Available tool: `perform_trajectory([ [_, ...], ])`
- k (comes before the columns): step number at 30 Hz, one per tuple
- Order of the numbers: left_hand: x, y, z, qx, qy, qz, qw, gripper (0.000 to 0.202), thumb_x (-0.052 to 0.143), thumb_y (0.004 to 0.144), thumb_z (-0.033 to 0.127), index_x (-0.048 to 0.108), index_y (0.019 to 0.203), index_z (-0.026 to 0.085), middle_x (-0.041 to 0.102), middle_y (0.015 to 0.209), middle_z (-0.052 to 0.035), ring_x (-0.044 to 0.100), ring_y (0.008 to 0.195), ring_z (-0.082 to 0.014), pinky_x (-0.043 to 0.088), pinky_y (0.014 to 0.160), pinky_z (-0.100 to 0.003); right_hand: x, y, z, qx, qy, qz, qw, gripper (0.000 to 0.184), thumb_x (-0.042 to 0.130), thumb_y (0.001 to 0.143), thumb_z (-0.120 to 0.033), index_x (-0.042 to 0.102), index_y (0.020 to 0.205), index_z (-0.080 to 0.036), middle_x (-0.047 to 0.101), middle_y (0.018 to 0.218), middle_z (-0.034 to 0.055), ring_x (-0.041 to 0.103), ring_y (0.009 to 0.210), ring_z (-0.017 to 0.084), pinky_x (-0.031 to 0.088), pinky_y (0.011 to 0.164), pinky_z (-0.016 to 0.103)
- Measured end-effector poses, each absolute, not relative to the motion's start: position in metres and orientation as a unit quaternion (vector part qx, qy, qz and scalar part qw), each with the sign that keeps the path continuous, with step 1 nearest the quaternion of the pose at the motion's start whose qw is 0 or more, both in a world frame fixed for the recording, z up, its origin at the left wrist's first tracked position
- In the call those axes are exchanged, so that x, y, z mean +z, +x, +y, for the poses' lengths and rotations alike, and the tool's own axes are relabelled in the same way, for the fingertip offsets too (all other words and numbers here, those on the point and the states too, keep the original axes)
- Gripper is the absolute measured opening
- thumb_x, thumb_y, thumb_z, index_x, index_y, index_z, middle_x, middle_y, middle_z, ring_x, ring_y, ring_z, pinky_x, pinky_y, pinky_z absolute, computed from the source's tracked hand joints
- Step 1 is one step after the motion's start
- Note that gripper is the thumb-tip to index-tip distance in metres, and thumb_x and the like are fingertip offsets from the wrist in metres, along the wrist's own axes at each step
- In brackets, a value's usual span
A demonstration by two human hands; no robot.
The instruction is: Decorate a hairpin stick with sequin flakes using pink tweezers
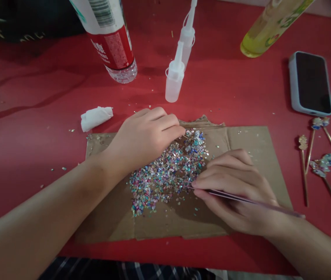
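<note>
My right hand is closed around pinkish-purple tweezers, whose tips touch a spread of small, shiny multicoloured chips. The chips lie on a flat piece of brown cardboard. Over the upper left of the chips, my left hand pinches the thin end of what looks like a hair stick. Its decorated head, covered in blue and silvery chips, rests at the top right of the spread. Most of the stick is hidden beneath my fingers.
Two small white squeeze bottles stand behind the cardboard. A water bottle and rolled white tissue are at the left. A yellow-green bottle, phone and several gold hair sticks occupy the right of the red table.
</note>
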State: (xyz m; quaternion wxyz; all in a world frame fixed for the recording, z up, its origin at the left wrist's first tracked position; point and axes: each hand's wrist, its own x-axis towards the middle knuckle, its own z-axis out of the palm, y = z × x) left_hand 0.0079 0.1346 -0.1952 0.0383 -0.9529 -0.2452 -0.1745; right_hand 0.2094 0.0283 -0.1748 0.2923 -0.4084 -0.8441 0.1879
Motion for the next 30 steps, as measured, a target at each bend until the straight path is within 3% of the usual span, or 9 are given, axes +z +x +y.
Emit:
perform_trajectory([
  [20, -0.196, 0.010, 0.134, -0.174, -0.952, -0.247, 0.051, 0.027, 0.038, 0.096, 0.018, 0.065, 0.096, 0.019, 0.064, 0.086, -0.0026, 0.055, 0.082, -0.0161, 0.042, 0.069, -0.031, -0.174, 0.213, 0.026, 0.234, -0.356, -0.867, 0.260, 0.004, 0.059, 0.087, -0.021, 0.062, 0.085, -0.022, 0.070, 0.075, -0.0025, 0.062, 0.073, 0.013, 0.038, 0.074, 0.033],
  [30, -0.198, 0.010, 0.131, -0.192, -0.948, -0.249, 0.053, 0.026, 0.040, 0.096, 0.017, 0.065, 0.097, 0.020, 0.064, 0.085, -0.0020, 0.052, 0.082, -0.0157, 0.042, 0.068, -0.030, -0.174, 0.198, 0.027, 0.163, -0.419, -0.843, 0.294, 0.005, 0.062, 0.086, -0.019, 0.064, 0.088, -0.024, 0.074, 0.078, -0.0040, 0.064, 0.074, 0.013, 0.039, 0.074, 0.032],
])
